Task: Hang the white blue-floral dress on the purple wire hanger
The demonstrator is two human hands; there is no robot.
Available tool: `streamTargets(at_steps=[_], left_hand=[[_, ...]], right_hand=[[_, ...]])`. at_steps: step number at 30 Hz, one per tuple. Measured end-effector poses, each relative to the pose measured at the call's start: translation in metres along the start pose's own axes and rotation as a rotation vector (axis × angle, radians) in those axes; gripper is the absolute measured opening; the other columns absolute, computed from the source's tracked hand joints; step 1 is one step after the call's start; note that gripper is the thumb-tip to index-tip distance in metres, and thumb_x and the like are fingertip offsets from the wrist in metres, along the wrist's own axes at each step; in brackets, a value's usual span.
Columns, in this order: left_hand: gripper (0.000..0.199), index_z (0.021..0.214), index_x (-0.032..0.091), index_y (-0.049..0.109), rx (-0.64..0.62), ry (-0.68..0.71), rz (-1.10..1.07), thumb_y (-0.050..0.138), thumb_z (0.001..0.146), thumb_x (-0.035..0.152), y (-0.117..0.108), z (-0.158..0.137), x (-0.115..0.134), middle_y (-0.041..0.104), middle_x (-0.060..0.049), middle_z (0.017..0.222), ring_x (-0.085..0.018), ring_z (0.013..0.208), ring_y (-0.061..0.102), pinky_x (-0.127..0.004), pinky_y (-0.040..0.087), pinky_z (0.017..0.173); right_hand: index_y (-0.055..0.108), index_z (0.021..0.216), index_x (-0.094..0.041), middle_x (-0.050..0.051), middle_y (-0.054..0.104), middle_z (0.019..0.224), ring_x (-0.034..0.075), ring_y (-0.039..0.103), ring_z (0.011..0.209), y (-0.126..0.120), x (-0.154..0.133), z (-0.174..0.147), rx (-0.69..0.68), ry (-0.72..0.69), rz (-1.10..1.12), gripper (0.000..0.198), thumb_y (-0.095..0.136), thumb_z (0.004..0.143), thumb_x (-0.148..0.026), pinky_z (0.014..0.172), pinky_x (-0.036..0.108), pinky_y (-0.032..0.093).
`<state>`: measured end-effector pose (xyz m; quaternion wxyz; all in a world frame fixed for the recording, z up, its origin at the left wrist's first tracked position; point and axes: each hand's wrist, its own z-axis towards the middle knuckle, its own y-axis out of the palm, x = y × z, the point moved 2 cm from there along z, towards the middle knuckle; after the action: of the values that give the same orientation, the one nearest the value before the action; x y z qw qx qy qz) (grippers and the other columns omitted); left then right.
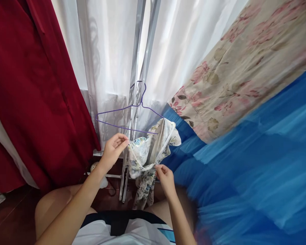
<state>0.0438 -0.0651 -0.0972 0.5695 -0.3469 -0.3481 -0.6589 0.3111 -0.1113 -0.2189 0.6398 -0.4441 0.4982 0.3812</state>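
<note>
Below the purple wire hanger (132, 114) | left hand (113, 149) – fingers pinched on floral garment (148, 153) | right hand (165, 178) – pinching its lower edge

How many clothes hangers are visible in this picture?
1. A purple wire hanger hangs on the metal rack by the white curtain, with a floral garment on its right end. Others may be hidden.
</note>
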Motion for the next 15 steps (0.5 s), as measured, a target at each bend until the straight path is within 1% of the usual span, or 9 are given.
streamTargets(at_steps=[2, 4, 5, 7, 9, 10, 12, 14, 15], left_hand=[[0.013, 0.093, 0.018, 0.064, -0.022, 0.067, -0.011, 0.068, 0.087, 0.028, 0.013, 0.000, 0.028, 0.065, -0.003, 0.089, -0.015, 0.087, 0.064, -0.025, 0.051, 0.081], [0.010, 0.093, 0.018, 0.064, -0.074, 0.122, 0.017, 0.068, 0.088, 0.025, 0.028, -0.004, 0.049, 0.065, -0.003, 0.089, -0.015, 0.086, 0.064, -0.025, 0.051, 0.080], [0.008, 0.094, 0.018, 0.064, -0.108, 0.144, 0.038, 0.066, 0.089, 0.024, 0.035, -0.008, 0.058, 0.065, -0.003, 0.090, -0.015, 0.086, 0.064, -0.025, 0.051, 0.081], [0.005, 0.093, 0.018, 0.064, -0.190, 0.174, 0.091, 0.064, 0.090, 0.022, 0.049, -0.019, 0.069, 0.066, -0.003, 0.091, -0.015, 0.087, 0.064, -0.026, 0.051, 0.081], [0.005, 0.092, 0.019, 0.065, -0.316, 0.193, 0.151, 0.060, 0.092, 0.021, 0.062, -0.029, 0.076, 0.067, -0.003, 0.090, -0.015, 0.087, 0.064, -0.027, 0.051, 0.083], [0.008, 0.095, 0.020, 0.066, -0.393, 0.197, 0.181, 0.059, 0.093, 0.020, 0.066, -0.033, 0.078, 0.068, -0.004, 0.093, -0.016, 0.090, 0.065, -0.027, 0.050, 0.086], [0.020, 0.113, 0.023, 0.066, -0.532, 0.195, 0.235, 0.058, 0.094, 0.023, 0.068, -0.037, 0.079, 0.068, -0.006, 0.114, -0.019, 0.108, 0.062, -0.031, 0.047, 0.098], [0.044, 0.137, 0.026, 0.053, -0.589, 0.166, 0.275, 0.059, 0.094, 0.032, 0.060, -0.036, 0.074, 0.053, -0.008, 0.143, -0.024, 0.132, 0.049, -0.037, 0.036, 0.113], [0.054, 0.145, 0.027, 0.045, -0.592, 0.133, 0.281, 0.058, 0.094, 0.038, 0.053, -0.035, 0.069, 0.044, -0.008, 0.151, -0.026, 0.139, 0.041, -0.039, 0.031, 0.116]], right_hand=[[0.062, 0.085, -0.017, -0.002, 0.054, 0.060, 0.015, 0.046, 0.055, 0.011, -0.019, -0.004, 0.069, -0.095, -0.026, 0.036, 0.068, 0.079, -0.052, 0.055, 0.028, 0.037], [0.059, 0.105, -0.019, -0.002, 0.057, 0.070, 0.017, 0.051, 0.062, 0.022, -0.046, -0.007, 0.152, -0.199, 0.022, 0.039, 0.067, 0.083, -0.049, 0.062, 0.029, 0.042], [0.058, 0.109, -0.020, 0.000, 0.059, 0.075, 0.018, 0.053, 0.067, 0.027, -0.060, -0.008, 0.138, -0.233, 0.059, 0.038, 0.064, 0.086, -0.049, 0.066, 0.030, 0.044], [0.061, 0.109, -0.022, 0.003, 0.064, 0.087, 0.022, 0.059, 0.082, 0.038, -0.082, -0.012, -0.046, -0.237, 0.151, 0.034, 0.059, 0.089, -0.050, 0.078, 0.034, 0.047], [0.066, 0.104, -0.024, 0.004, 0.069, 0.098, 0.025, 0.061, 0.100, 0.048, -0.096, -0.019, -0.296, -0.151, 0.310, 0.035, 0.064, 0.084, -0.053, 0.092, 0.038, 0.047], [0.068, 0.102, -0.025, 0.004, 0.070, 0.102, 0.026, 0.060, 0.107, 0.051, -0.100, -0.024, -0.382, -0.077, 0.426, 0.036, 0.067, 0.081, -0.055, 0.097, 0.039, 0.046], [0.069, 0.102, -0.028, 0.002, 0.071, 0.106, 0.027, 0.060, 0.114, 0.055, -0.103, -0.035, -0.477, 0.098, 0.680, 0.039, 0.068, 0.078, -0.059, 0.100, 0.041, 0.046], [0.070, 0.103, -0.028, 0.003, 0.073, 0.105, 0.028, 0.062, 0.114, 0.055, -0.105, -0.045, -0.543, 0.259, 0.864, 0.044, 0.062, 0.080, -0.065, 0.097, 0.044, 0.049], [0.071, 0.103, -0.027, 0.005, 0.073, 0.106, 0.030, 0.062, 0.114, 0.054, -0.106, -0.049, -0.583, 0.311, 0.900, 0.049, 0.059, 0.081, -0.068, 0.095, 0.045, 0.050]])
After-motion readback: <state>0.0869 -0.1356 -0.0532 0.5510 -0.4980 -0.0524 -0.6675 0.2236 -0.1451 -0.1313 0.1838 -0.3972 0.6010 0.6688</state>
